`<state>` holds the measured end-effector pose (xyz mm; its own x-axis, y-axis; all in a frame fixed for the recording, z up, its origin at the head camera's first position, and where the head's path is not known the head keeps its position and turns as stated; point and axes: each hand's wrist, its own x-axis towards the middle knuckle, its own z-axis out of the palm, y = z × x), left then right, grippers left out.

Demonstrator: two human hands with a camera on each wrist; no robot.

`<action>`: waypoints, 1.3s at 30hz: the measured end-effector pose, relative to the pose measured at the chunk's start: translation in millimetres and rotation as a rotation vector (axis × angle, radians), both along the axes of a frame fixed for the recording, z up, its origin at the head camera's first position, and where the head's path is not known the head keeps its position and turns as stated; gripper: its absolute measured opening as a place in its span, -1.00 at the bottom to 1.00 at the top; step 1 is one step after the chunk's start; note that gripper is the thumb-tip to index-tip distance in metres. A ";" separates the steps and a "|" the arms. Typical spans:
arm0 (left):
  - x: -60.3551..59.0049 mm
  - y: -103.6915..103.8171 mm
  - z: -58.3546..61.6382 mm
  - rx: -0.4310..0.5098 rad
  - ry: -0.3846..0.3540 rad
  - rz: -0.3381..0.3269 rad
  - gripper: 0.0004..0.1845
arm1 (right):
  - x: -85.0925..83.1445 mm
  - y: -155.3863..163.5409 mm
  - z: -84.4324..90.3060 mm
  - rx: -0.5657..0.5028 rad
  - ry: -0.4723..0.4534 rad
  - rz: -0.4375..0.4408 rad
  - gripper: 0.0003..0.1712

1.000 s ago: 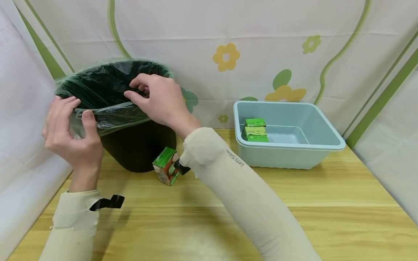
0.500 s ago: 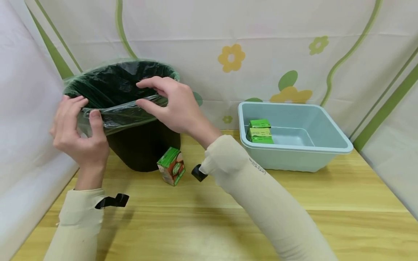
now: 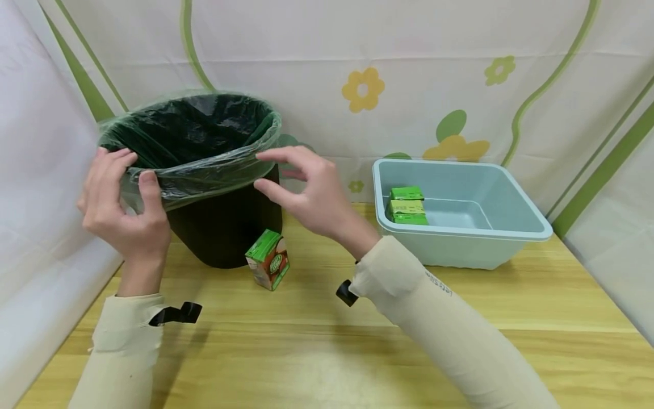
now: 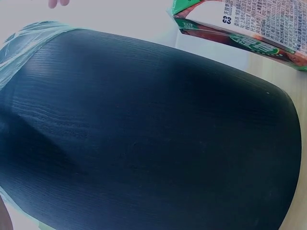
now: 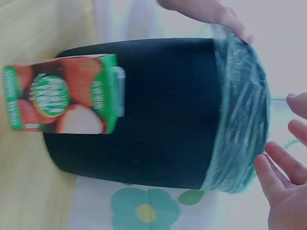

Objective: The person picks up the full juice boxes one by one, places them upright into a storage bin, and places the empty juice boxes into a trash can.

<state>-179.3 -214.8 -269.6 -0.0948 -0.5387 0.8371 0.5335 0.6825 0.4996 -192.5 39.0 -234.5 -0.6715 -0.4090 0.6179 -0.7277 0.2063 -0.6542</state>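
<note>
A black trash bin (image 3: 230, 227) stands at the left, lined with a thin green trash bag (image 3: 204, 176) folded down over its rim. My left hand (image 3: 122, 210) grips the lined rim at its left front, fingertips over the edge and thumb outside on the bag. At the bin's right side, my right hand (image 3: 319, 190) has its fingers spread and holds nothing; its fingertips are close to the bag's folded edge. Directly before the bin sits a small drink carton (image 3: 268, 260) with a green top, its printed side large in the right wrist view (image 5: 62, 96).
On the right of the wooden table (image 3: 317, 352) stands a light blue plastic basin (image 3: 460, 247). Several green-topped cartons (image 3: 407, 206) line its left inner end. A flower-print curtain (image 3: 306, 34) hangs behind, and white cloth (image 3: 41, 199) borders the left side.
My right hand has drawn back from over the bin's opening, rightward and down to outside the rim, its fingers opening wider. My left hand keeps its hold, and the carton stays put.
</note>
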 end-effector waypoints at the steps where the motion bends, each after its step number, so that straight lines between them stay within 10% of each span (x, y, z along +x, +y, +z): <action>1: 0.0 -0.6 0.0 0.000 0.001 0.000 -0.52 | 0.8 1.6 -4.1 0.009 -0.017 0.005 -0.55; 16: 5.0 2.7 4.2 0.004 0.000 0.001 -0.48 | -1.7 5.4 -62.4 0.322 -0.184 0.111 -0.47; 39: 5.4 4.8 5.5 -0.003 -0.010 -0.015 -0.49 | -15.0 2.4 -103.0 0.356 -0.292 0.214 -0.44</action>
<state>-174.0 -209.9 -264.1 -0.1106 -0.5350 0.8375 0.5386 0.6760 0.5030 -207.5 41.5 -337.5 -0.6738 -0.7073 0.2137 -0.5749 0.3201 -0.7530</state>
